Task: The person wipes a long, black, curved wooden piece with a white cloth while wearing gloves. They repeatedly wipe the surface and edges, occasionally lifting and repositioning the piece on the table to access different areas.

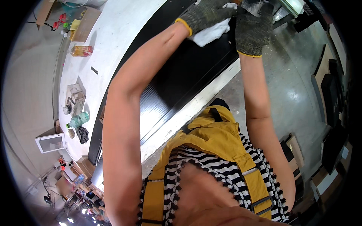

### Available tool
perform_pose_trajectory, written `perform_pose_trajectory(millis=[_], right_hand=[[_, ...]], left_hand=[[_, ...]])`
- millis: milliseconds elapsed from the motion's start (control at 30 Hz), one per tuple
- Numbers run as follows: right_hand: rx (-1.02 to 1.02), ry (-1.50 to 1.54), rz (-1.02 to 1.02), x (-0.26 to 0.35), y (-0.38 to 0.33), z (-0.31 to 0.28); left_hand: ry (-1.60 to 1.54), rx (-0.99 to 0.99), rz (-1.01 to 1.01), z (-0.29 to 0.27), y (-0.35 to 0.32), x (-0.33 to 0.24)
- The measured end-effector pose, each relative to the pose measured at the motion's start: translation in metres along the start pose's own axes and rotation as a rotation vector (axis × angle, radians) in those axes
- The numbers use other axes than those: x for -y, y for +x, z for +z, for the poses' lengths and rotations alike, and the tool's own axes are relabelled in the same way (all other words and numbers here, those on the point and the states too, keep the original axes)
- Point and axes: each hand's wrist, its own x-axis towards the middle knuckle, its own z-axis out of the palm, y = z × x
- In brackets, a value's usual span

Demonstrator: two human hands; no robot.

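Observation:
My left hand (209, 16), in a dark grey knit glove with a yellow cuff, is closed over a crumpled white cloth (214, 33) at the top of the view. Part of the cloth hangs out below the palm, over a glossy black panel (169, 83). To its right, my right hand (255, 32) wears a matching glove. Its fingers are bent around a greyish, shiny piece (252, 6) at the top edge, whose kind I cannot make out. The fingertips of both hands are partly cut off or hidden.
The panel lies along a white table (109, 45). On the table are an amber bottle (82, 51), a green-tinted bottle (78, 119), a dusty box (75, 98) and a crumpled black bag (82, 134). Dark boards (332, 94) stand at the right, beyond the grey floor (292, 86).

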Motion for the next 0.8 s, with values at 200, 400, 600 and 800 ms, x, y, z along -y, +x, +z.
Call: perform_pose_trajectory(millis=[200,400,600,800], right_hand=[[0.064,0.427,0.194,0.019,0.008,0.011],[0.078,0.249,0.133,-0.007,0.017,-0.005],[0.362,-0.481,-0.268,0.013,0.055,-0.062],[0.652,-0.945,-0.029,0.055,0.032,-0.003]], left_hand=[[0.341,0.157,0.218,-0.057,-0.138,-0.004],[0.151,0.249,-0.52,-0.118,-0.292,-0.105],[0.052,-0.203,-0.539,-0.086,-0.357,-0.13],[0.213,-0.093,-0.365,-0.076,-0.329,-0.118]])
